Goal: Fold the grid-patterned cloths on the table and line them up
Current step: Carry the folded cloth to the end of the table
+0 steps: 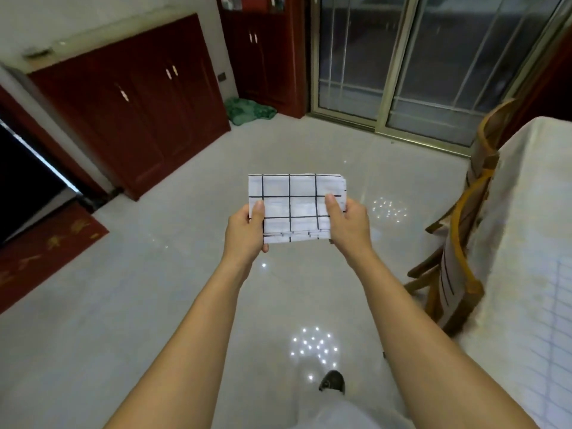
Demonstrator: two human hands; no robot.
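While the person stands on the glossy tiled floor (123, 305), one dark shoe (332, 381) shows at six o'clock and both forearms reach forward. The left hand (247, 226) and right hand (348, 222) hold a folded grid-patterned cloth (294, 205) up in the air at the middle of the view, clear of the table (526, 212). Each grip is closed on it, thumb pressed on top and fingers tucked beneath, the left at the cloth's eight o'clock corner and the right along its three o'clock edge.

The cloth is a small layered rectangle, with stacked edges showing along its near and right sides. It looks light, thin and limp, so the layers would likely fan open if only one were pinched. Taking hold through the whole stack at two opposite sides should keep the fold.

At three o'clock stands the table under a pale cover, with what looks like another grid cloth (557, 329) lying flat on its near end. A wooden chair (464, 218) is just beside it, with a lined cloth (449, 283) draped over its back.

Farther off are dark red cabinets (133, 119) at ten o'clock, a green bundle (247, 111) on the floor at twelve, and glass sliding doors (402, 57) at one.
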